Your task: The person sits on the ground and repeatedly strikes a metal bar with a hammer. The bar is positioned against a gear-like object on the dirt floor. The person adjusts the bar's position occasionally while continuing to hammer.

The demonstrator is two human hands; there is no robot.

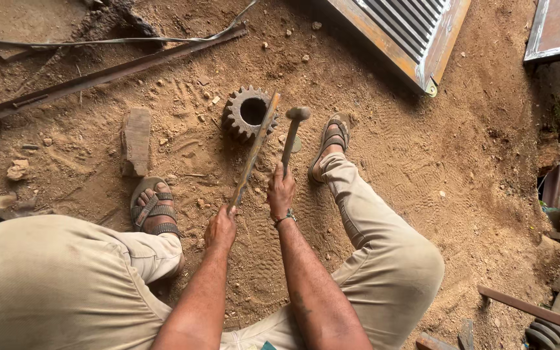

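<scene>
Left grip (220, 228) clasps a flat bar (255, 150); right grip (280, 190) clasps a hammer (291, 135).

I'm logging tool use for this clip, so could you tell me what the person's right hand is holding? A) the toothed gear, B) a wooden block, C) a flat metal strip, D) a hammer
D: the right hand grips the handle of a hammer, while the left hand holds the flat metal strip resting on the gear.
</scene>
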